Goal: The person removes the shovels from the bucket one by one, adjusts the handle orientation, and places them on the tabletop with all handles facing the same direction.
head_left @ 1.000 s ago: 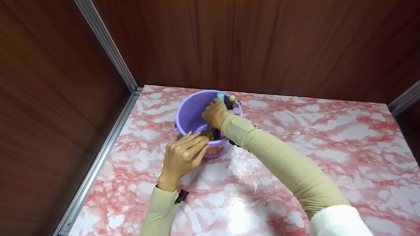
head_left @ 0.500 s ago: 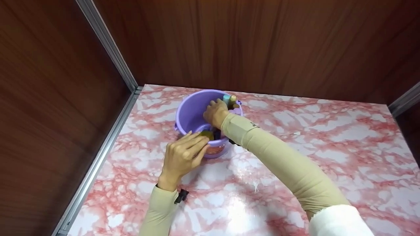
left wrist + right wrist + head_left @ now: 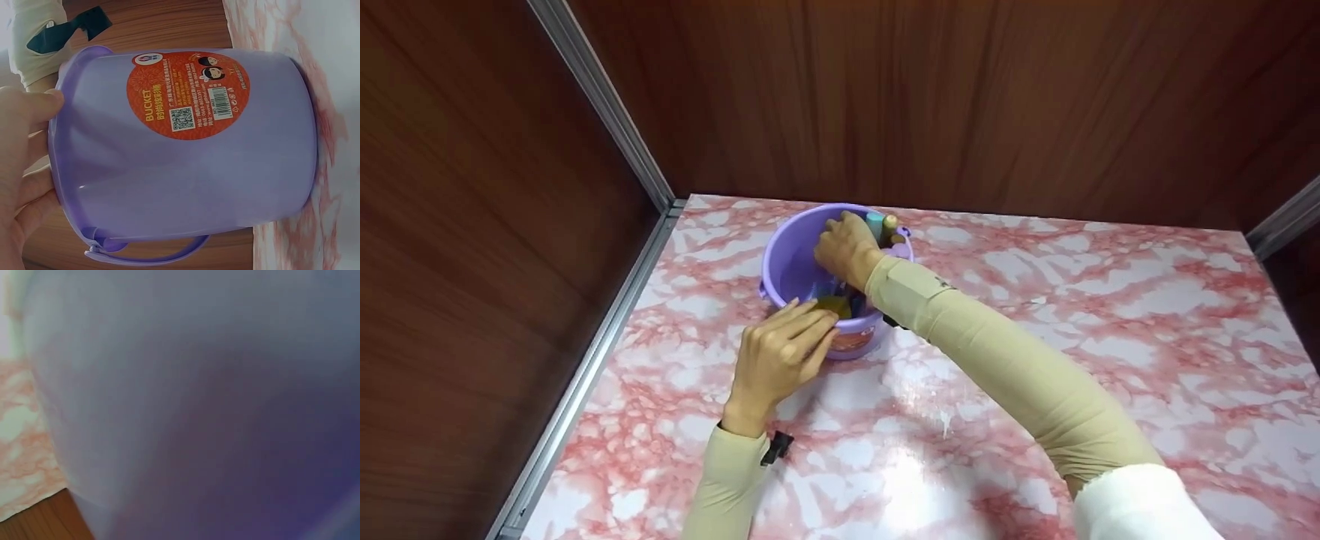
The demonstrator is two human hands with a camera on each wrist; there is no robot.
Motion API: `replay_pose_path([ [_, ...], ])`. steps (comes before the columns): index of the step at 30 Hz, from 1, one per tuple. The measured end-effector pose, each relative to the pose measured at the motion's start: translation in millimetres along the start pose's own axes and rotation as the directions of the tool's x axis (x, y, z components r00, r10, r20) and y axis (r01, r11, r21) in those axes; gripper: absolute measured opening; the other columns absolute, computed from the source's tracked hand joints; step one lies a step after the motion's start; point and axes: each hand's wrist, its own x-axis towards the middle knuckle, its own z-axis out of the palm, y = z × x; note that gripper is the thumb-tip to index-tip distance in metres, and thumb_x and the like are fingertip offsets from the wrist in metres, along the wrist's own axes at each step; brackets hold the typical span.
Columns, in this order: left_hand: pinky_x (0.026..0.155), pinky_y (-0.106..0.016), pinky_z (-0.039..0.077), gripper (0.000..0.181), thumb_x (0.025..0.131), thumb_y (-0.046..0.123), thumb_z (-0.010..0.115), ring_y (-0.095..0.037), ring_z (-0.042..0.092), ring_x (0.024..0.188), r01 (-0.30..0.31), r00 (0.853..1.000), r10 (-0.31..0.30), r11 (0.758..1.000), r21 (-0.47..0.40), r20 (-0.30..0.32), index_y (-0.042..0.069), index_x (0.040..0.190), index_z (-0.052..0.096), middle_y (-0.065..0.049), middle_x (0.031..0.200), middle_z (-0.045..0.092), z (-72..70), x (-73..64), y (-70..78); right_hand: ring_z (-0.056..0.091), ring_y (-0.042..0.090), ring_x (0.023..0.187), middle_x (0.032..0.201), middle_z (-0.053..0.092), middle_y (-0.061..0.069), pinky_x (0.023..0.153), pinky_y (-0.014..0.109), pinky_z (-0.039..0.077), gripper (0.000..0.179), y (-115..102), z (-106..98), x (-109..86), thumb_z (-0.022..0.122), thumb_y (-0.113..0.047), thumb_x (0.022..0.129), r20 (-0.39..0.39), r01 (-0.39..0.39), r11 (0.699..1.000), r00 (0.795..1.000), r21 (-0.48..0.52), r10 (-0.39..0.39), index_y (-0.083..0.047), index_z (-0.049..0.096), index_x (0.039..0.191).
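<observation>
A purple bucket (image 3: 787,259) stands upright on the marbled tabletop. With fingers over its near rim and thumb outside, my left hand (image 3: 776,352) grips it; the left wrist view shows the bucket's wall (image 3: 169,180) and its red-orange label (image 3: 188,95). My right hand (image 3: 847,244) reaches down inside, knuckles up; its fingertips and anything in them are hidden. Beside it, a light-blue cylindrical end (image 3: 874,223) and a pale-tipped yellowish end (image 3: 891,222) lean at the far right rim. A yellow-green item (image 3: 834,306) lies inside by my left fingers.
Brown wood-grain panels (image 3: 922,97) rise behind and at the left, with a metal strip (image 3: 607,97) along the left corner. The red-and-white tabletop (image 3: 1035,300) extends right of the bucket. The bucket wall (image 3: 169,382) fills most of the right wrist view, blurred.
The light-blue end moved right, beside the yellowish one. My right hand has shifted slightly left and away inside the bucket. Bluish material now shows at the bottom. My left hand stays put.
</observation>
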Motion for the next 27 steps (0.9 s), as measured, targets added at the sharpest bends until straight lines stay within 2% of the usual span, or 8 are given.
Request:
replay_pose_path([
  [3,0.098,-0.039,0.064,0.016,0.093,0.019,0.082,-0.025,0.08,0.105,-0.007,1.0,0.007,0.999,0.032,0.003,0.012,0.107,0.084,-0.002,0.106,0.083,-0.2,0.7,1.4,0.063,0.023,0.122,0.127,0.077,0.001,0.106,0.038,0.051,0.029,3,-5,-2.5,0.055,-0.016,0.109,-0.03,0.003,1.0,1.0,-0.03,-0.004,-0.02,0.08,0.123],
  [8,0.095,-0.037,0.064,0.015,0.093,0.021,0.081,-0.024,0.079,0.103,-0.013,1.0,0.014,0.996,0.093,-0.003,0.015,0.107,0.085,0.001,0.106,0.083,-1.9,2.0,2.0,0.061,0.023,0.124,0.126,0.077,0.001,0.11,0.042,0.046,0.029,16,-16,-8.6,0.054,-0.017,0.108,-0.09,-0.025,1.0,0.996,-0.019,0.023,-0.021,0.08,0.119],
  [15,0.091,-0.037,0.065,0.017,0.093,0.021,0.08,-0.023,0.078,0.1,-0.003,1.0,0.002,0.995,0.1,0.009,0.016,0.109,0.085,0.001,0.106,0.083,-3.2,0.4,2.3,0.061,0.026,0.119,0.123,0.076,0.006,0.108,0.044,0.049,0.027,32,-30,-25.0,0.055,-0.014,0.109,-0.155,-0.052,0.999,0.987,-0.008,0.05,-0.016,0.079,0.119],
  [18,0.091,-0.038,0.065,0.017,0.094,0.02,0.08,-0.023,0.078,0.1,0.004,1.0,-0.005,0.995,0.095,0.011,0.016,0.109,0.085,0.001,0.106,0.083,-3.6,0.4,2.5,0.063,0.028,0.117,0.122,0.076,0.008,0.103,0.045,0.053,0.026,39,-35,-35.2,0.056,-0.013,0.108,-0.188,-0.072,0.997,0.98,-0.003,0.07,-0.015,0.08,0.119],
  [22,0.089,-0.038,0.066,0.016,0.094,0.019,0.08,-0.024,0.078,0.099,0.014,1.0,-0.015,0.996,0.088,0.006,0.016,0.109,0.085,0.0,0.104,0.083,-4.4,0.4,2.8,0.067,0.031,0.11,0.117,0.077,0.01,0.09,0.044,0.058,0.022,50,-40,-51.3,0.061,-0.014,0.106,-0.23,-0.102,0.994,0.967,0.034,0.107,-0.014,0.08,0.116],
  [27,0.089,-0.038,0.067,0.016,0.093,0.017,0.079,-0.025,0.079,0.098,0.024,1.0,-0.024,0.997,0.068,0.004,0.015,0.108,0.085,0.0,0.103,0.083,-4.6,1.2,4.3,0.07,0.037,0.096,0.105,0.079,0.014,0.077,0.048,0.061,0.018,66,-41,-74.9,0.064,-0.005,0.1,-0.305,-0.139,0.986,0.939,0.097,0.162,-0.009,0.081,0.104],
])
